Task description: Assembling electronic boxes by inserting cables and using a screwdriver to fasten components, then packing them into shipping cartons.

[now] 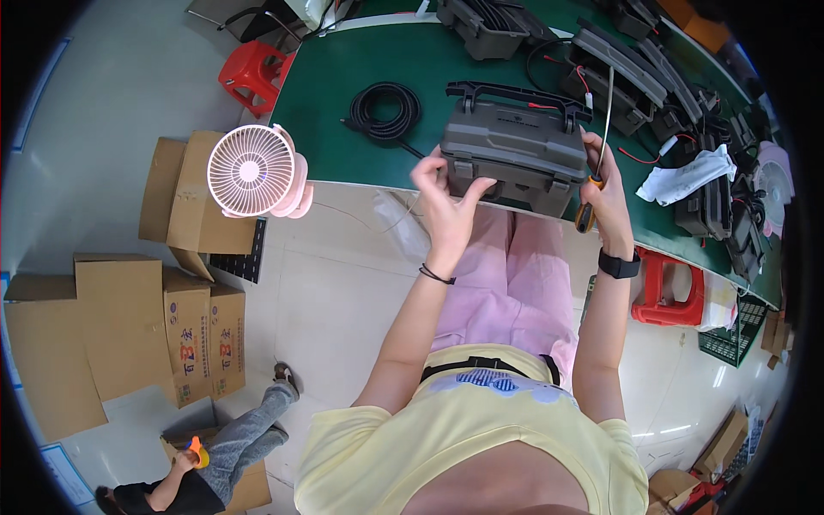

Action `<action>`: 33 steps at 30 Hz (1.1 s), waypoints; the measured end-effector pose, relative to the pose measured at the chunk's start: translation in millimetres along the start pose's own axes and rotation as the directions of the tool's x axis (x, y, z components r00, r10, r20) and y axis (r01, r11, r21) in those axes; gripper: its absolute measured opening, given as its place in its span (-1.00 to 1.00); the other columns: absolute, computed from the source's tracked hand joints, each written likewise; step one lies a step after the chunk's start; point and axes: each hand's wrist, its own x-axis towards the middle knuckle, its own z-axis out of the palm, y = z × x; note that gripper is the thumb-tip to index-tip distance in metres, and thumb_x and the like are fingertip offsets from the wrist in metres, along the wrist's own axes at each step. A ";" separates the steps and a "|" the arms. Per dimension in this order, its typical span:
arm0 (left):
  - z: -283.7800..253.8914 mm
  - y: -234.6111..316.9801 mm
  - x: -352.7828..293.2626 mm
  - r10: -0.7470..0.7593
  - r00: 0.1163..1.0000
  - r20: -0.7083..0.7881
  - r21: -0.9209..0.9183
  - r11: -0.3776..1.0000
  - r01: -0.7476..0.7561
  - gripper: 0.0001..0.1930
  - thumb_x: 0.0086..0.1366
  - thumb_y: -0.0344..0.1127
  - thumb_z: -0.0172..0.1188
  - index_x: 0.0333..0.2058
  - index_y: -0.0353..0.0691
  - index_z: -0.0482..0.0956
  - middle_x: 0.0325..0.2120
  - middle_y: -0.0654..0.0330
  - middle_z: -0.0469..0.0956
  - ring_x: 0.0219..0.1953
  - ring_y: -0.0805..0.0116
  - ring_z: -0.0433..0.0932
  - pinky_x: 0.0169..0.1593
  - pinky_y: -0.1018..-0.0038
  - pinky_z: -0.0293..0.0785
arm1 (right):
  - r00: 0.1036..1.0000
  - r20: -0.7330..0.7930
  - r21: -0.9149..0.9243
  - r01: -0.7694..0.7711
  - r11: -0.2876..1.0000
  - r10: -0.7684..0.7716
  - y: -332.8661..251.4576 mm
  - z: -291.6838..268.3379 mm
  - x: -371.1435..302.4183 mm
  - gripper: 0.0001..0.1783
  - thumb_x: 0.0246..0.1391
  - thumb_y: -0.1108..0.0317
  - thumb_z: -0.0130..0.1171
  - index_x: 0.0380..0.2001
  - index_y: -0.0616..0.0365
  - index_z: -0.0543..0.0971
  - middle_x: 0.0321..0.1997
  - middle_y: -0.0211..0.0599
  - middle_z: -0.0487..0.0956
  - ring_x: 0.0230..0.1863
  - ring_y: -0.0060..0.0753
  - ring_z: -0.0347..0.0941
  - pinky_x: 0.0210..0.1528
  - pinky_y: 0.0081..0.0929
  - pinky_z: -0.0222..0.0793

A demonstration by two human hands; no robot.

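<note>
A dark grey hard plastic case [519,142] stands at the table's near edge, lid down, with its black carrying handle raised at the back. My left hand [448,202] holds the case's lower left front corner, the fingers bent round the side and the thumb along the front beside a latch. In my right hand [608,193] is a screwdriver [586,215] with an orange and black handle, its long thin shaft pointing up and away. The fingers of that hand also rest at the case's right side. A short red wire lies on top of the case.
A coiled black cable [384,112] lies left of the case on the green table [318,94]. A pink fan [253,172] stands at its left edge. More grey cases [614,77], wires and a white packet [687,176] crowd the right. Cardboard boxes [129,335] and another person [232,446] are lower left.
</note>
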 end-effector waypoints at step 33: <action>10.3 -9.1 47.9 0.220 0.923 0.316 0.013 0.972 -0.236 -0.68 0.43 -0.16 -0.05 0.06 -0.08 0.47 0.40 -0.06 -0.02 0.40 0.02 0.09 0.40 0.17 0.04 | 0.767 -0.593 -0.283 0.089 0.955 -0.247 24.3 52.4 -20.8 -0.57 0.06 0.28 0.45 -0.11 0.24 0.50 -0.17 -0.33 0.56 -0.15 -0.49 0.49 -0.04 -0.51 0.40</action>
